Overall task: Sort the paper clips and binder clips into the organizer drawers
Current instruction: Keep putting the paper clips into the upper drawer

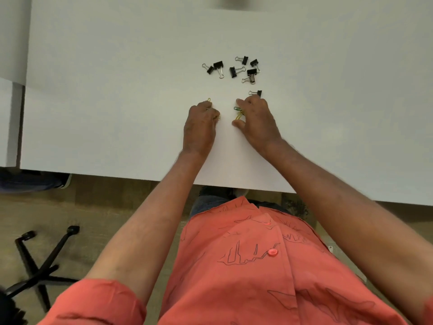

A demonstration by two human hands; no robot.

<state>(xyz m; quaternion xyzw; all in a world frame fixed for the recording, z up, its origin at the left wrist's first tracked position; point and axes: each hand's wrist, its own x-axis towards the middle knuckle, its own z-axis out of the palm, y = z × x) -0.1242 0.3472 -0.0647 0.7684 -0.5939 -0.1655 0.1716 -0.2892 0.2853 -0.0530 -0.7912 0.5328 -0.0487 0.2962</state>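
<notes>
White table [117,102] fills the view, with my two hands resting near its front edge. My left hand [199,127] curls its fingers around yellow paper clips [209,99], one poking out past the fingertips. My right hand [256,120] lies spread and relaxed over green and yellow clips [238,113]. One black binder clip [256,92] sits just beyond it; seven more binder clips [234,69] lie scattered farther back.

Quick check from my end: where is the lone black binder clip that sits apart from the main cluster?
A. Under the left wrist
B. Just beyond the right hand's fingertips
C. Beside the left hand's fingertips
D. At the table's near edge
B: the lone binder clip lies just past the right hand, nearer than the binder clip cluster.
</notes>
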